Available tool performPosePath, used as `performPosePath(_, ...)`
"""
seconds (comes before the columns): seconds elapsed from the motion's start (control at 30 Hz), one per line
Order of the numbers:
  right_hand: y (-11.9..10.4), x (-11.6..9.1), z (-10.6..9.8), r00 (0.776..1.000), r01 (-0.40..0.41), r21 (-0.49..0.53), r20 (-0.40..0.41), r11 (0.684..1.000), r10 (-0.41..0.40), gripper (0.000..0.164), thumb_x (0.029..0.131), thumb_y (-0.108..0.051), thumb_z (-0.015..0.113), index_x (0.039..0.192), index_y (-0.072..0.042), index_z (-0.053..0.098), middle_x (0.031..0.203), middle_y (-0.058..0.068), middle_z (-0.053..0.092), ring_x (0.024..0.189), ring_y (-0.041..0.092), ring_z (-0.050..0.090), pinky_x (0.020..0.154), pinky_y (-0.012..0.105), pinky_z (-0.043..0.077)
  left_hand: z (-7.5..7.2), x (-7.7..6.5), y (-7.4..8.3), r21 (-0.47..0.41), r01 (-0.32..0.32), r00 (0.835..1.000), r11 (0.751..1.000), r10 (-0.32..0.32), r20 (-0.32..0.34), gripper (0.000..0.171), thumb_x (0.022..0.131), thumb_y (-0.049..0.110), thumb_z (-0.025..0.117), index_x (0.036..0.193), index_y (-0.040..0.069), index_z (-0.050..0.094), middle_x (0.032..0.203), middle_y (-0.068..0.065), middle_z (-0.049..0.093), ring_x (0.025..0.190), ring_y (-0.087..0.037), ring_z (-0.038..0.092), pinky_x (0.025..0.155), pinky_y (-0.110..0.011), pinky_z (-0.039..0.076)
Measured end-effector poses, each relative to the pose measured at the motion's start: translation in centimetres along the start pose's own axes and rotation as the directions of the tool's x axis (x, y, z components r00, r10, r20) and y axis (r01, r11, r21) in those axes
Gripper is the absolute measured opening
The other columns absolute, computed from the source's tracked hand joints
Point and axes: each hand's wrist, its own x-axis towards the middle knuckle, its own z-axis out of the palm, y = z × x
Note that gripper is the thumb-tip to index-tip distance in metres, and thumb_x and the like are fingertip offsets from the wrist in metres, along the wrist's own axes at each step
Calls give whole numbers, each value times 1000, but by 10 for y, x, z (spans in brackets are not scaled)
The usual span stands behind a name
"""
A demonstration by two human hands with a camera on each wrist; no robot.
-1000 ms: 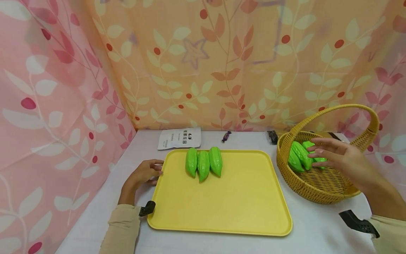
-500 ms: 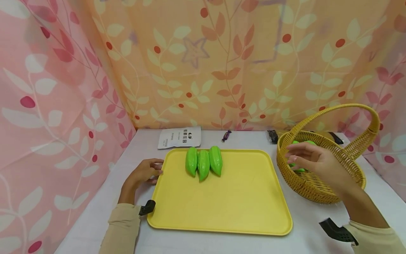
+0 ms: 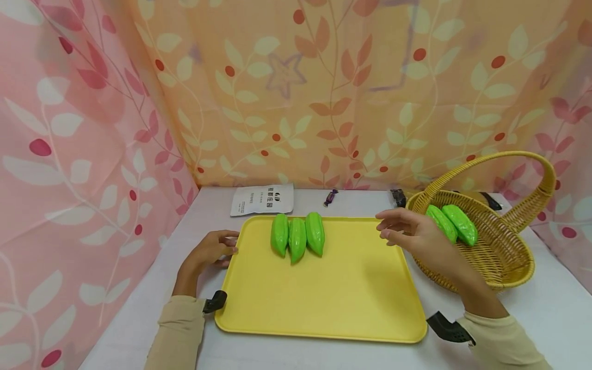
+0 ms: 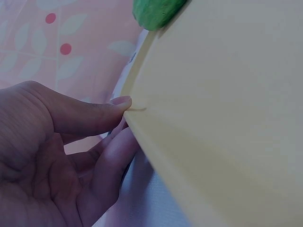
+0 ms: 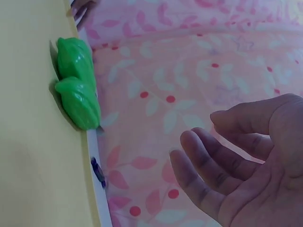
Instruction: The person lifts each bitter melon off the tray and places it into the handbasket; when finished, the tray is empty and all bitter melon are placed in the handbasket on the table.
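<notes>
Left hand (image 3: pixel 213 249) pinches tray (image 3: pixel 319 303); three fruits (image 3: pixel 297 239) on it, right of those fingers. Right hand (image 3: pixel 421 239) loosely curled, empty, over tray's edge; two fruits (image 3: pixel 460 226) in basket (image 3: pixel 504 259) right of its fingers. Likely between picks; next calls for gripping a fruit.

You are viewing plain yellow on the tray (image 3: pixel 319 303), bright green on the fruits (image 3: pixel 297 240), golden weave on the right-hand basket (image 3: pixel 507 257), red-dotted leaf patterning on the far orange curtain (image 3: pixel 342 118).

White table (image 3: pixel 365 203) (tray (image 3: pixel 314 303), basket (image 3: pixel 495 259), pouch (image 3: pixel 262 200) atop)
</notes>
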Motion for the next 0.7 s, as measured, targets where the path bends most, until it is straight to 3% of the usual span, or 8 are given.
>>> performPosePath(0.33,-1,24,32,1000,14,-49,27,999,-12,33,102,-10,70,135,-3,67,113,14,72,99,24,73,79,30,61,0,0,-1,1,0,1000,1000,0,-3,54,97,3,71,149,0,56,120,-17,62,92,-21,63,67,-29,59)
performPosePath(0.57,1,38,51,998,-15,-6,65,1000,16,38,102,-12,70,139,-5,64,118,15,70,105,28,70,82,37,62,0,0,-1,-27,-5,1000,1000,5,8,53,98,3,70,149,0,56,119,-17,62,89,-19,63,65,-28,59)
performPosePath(0.7,3,47,62,996,-30,-2,85,1000,30,41,102,-14,71,141,-4,63,122,17,69,108,29,70,82,34,61,-1,0,-1,-33,-1,1000,999,1,10,53,98,3,69,149,0,56,118,-17,63,87,-19,64,64,-28,58)
